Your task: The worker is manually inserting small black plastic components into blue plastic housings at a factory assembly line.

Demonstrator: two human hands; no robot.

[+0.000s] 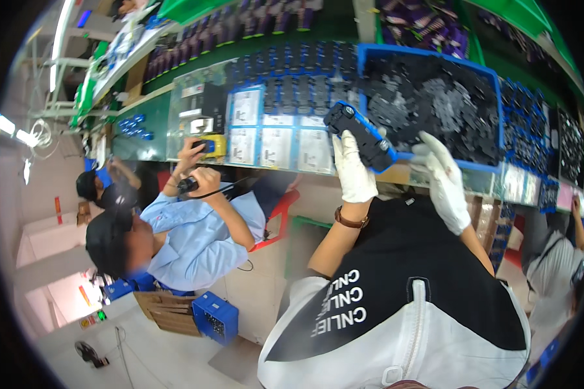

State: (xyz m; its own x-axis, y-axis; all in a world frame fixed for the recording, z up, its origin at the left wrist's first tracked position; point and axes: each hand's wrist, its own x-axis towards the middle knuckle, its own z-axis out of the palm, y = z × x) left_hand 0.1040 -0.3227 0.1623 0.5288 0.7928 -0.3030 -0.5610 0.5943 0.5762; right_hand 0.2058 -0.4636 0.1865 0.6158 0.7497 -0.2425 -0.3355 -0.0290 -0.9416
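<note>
My left hand [353, 165], in a white glove with a brown watch at the wrist, grips a black and blue handheld device [360, 133] near the bench edge. My right hand [442, 178], also in a white glove, has its fingers spread and rests at the front edge of a blue tray [493, 117] full of small black parts. It holds nothing that I can see. My black and white top fills the lower middle of the view.
A green workbench [143, 146] carries rows of dark blue-black devices and clear-covered sheets. To my left a seated co-worker in a light blue shirt [194, 240] holds a tool at the bench. A blue crate [215, 318] and cardboard lie on the floor. Another person [558, 259] is at my right.
</note>
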